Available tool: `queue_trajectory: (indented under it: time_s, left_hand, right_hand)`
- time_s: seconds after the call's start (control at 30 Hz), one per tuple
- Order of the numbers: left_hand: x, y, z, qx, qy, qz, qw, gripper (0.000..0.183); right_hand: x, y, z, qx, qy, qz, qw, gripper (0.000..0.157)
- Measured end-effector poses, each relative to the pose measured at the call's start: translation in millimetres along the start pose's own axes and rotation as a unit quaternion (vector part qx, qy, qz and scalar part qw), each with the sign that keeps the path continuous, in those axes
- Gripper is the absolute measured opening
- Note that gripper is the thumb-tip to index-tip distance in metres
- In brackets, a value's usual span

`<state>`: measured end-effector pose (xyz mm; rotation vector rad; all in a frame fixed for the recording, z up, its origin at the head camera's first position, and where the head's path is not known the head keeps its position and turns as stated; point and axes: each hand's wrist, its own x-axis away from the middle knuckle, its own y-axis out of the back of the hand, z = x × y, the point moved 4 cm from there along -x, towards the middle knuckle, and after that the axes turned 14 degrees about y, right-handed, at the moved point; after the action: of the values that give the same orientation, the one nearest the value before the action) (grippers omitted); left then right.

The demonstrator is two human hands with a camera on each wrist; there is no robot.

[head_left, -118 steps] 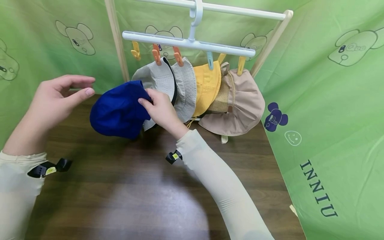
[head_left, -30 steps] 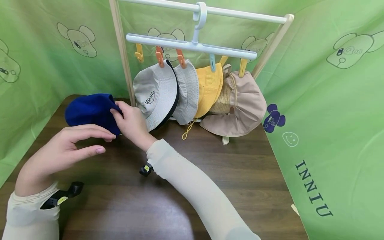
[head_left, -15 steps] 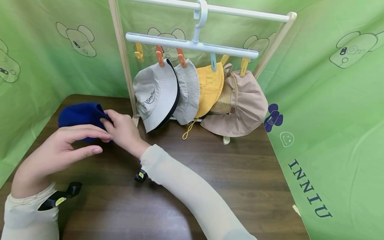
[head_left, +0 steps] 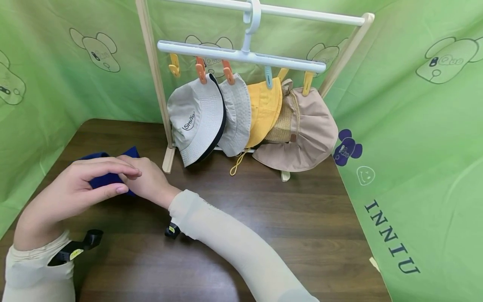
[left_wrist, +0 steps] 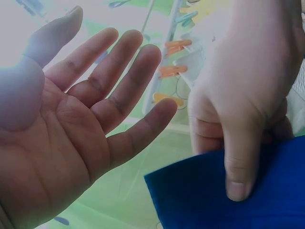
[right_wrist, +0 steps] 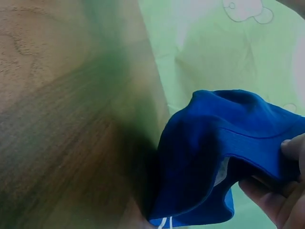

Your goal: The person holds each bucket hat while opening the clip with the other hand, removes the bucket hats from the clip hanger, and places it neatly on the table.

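My right hand (head_left: 149, 178) pinches the edge of a blue hat (right_wrist: 248, 129) between thumb and fingers. In the right wrist view the hat's opening shows, with white cord ends at its lower edge. A corner of blue cloth juts past the right thumb in the left wrist view. My left hand (head_left: 71, 184) has its fingers spread and only lightly bent, palm bare (left_wrist: 66, 138). In the head view it covers much of the hat and overlaps the right fingertips.
A pale blue clip hanger (head_left: 241, 55) hangs from a wooden-sided rack (head_left: 154, 79). Clipped along it are a grey "Smile" bucket hat (head_left: 185, 109), a light grey hat (head_left: 235, 115), a yellow hat (head_left: 260, 109) and a beige hat (head_left: 313, 126). A yellow clip (head_left: 174, 65) holds nothing.
The right hand has carried the blue hat left and down, away from the grey hats, and turned it. The left hand came down and right earlier, and has stayed about still this last second.
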<state>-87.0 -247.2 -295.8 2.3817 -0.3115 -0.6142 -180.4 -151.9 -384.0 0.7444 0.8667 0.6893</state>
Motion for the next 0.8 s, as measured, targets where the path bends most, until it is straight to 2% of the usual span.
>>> queue_trajectory:
  time_s: [0.27, 0.43, 0.53, 0.67, 0.8]
  left_hand:
    - [1.2, 3.3, -1.8, 0.005, -0.015, -0.01, 0.9998, 0.056]
    - [1.8, 3.4, -2.3, 0.001, 0.0, -0.004, 1.0, 0.056]
    - [2.8, 4.4, -3.0, -0.004, 0.002, -0.003, 1.0, 0.056]
    - [4.0, 5.5, -4.0, -0.013, 0.007, -0.003, 0.9999, 0.055]
    - [4.7, 6.3, -5.4, -0.026, 0.027, 0.004, 0.9993, 0.054]
  right_hand:
    - [-1.2, -10.5, 1.9, -0.018, -0.042, 0.033, 0.998, 0.023]
    - [-2.3, -21.1, 7.3, 0.033, -0.02, 0.079, 0.996, 0.021]
    - [-2.3, -27.6, 9.4, 0.06, -0.006, 0.111, 0.992, 0.025]
    - [-2.5, -34.4, 10.1, 0.066, 0.01, 0.133, 0.989, 0.026]
    - [-3.8, -39.9, 9.6, 0.042, 0.007, 0.139, 0.989, 0.02]
